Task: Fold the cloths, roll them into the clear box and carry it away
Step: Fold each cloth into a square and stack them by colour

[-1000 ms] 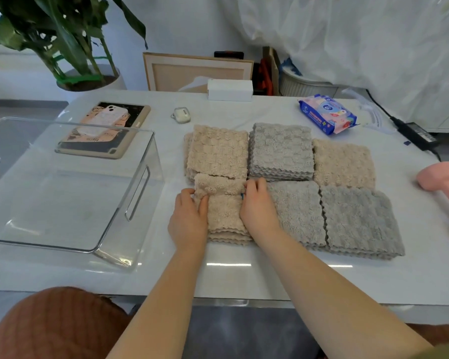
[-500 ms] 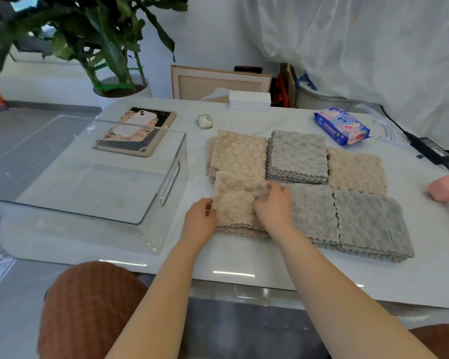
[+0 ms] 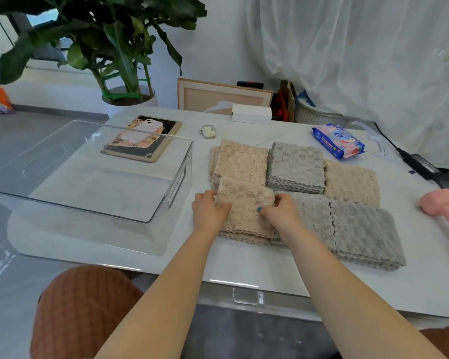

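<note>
Noting layout, big → small. White glossy table [image 3: 244,257] carried everything. At L sat large clear rectangular plastic box [image 3: 176,177], open-topped, just beside the cloths; prob. so rolls go in w/ a short reach. No cloth seen in it. Six stacks of fluffy beige & grey square cloths [image 3: 296,164] lay in 2 touching rows R of box. Top beige fluffy cloth [image 3: 244,203] on near-L stack was bunched, partly doubled. L hand [image 3: 209,215] gripped its L edge, fingers curled; R hand [image 3: 283,212] pinched its R edge, thumb on top. Opposite sides, likely to keep fold square. Est. task early.
</note>
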`<action>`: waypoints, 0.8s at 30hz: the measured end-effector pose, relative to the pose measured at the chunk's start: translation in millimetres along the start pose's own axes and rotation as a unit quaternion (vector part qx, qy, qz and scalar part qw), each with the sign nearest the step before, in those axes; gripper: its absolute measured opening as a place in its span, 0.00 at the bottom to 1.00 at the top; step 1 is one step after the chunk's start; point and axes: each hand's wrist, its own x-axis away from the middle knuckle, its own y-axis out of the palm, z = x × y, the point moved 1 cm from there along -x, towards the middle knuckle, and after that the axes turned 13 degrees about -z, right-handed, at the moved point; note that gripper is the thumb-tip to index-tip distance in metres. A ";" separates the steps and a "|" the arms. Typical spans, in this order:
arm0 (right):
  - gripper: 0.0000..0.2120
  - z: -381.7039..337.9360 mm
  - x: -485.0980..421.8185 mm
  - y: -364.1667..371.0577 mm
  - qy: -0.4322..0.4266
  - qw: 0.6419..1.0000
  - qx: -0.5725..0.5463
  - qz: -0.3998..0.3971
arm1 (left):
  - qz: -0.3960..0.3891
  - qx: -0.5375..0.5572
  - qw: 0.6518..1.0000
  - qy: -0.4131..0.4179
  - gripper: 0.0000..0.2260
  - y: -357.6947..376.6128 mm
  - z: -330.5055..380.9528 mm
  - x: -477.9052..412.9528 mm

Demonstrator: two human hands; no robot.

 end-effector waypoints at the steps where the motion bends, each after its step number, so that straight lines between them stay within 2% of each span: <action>1: 0.20 0.6 0.3 1.2 -0.007 0.999 0.044 0.009 | -0.015 0.026 0.999 -0.019 0.26 1.0 -2.6 -1.8; 4: 0.22 2.9 5.5 0.6 -0.040 0.988 0.151 0.017 | -0.092 0.058 0.992 -0.071 0.25 0.9 -9.2 -3.4; 7: 0.21 7.7 7.8 -6.9 -0.061 0.976 0.210 0.008 | -0.104 0.064 0.989 -0.081 0.27 -0.4 -7.5 -8.2; 9: 0.17 8.8 7.2 -15.1 -0.068 0.980 0.188 0.022 | -0.068 0.058 0.994 -0.068 0.27 -1.9 0.7 -14.7; 12: 0.13 4.9 6.4 -34.0 -0.069 0.987 0.135 0.061 | 0.003 0.041 0.999 0.006 0.22 -4.2 23.4 -22.7; 16: 0.10 -4.4 1.8 -59.0 -0.087 0.990 0.068 0.088 | 0.026 0.010 0.999 0.031 0.21 -7.5 47.7 -46.7; 20: 0.09 -27.5 -16.2 -61.2 -0.115 0.992 0.052 0.021 | -0.022 -0.021 0.999 -0.025 0.23 -7.7 54.7 -84.2; 24: 0.15 -52.2 -41.5 -35.8 -0.118 0.990 0.066 -0.048 | -0.046 -0.006 0.997 -0.063 0.28 -11.3 49.9 -104.2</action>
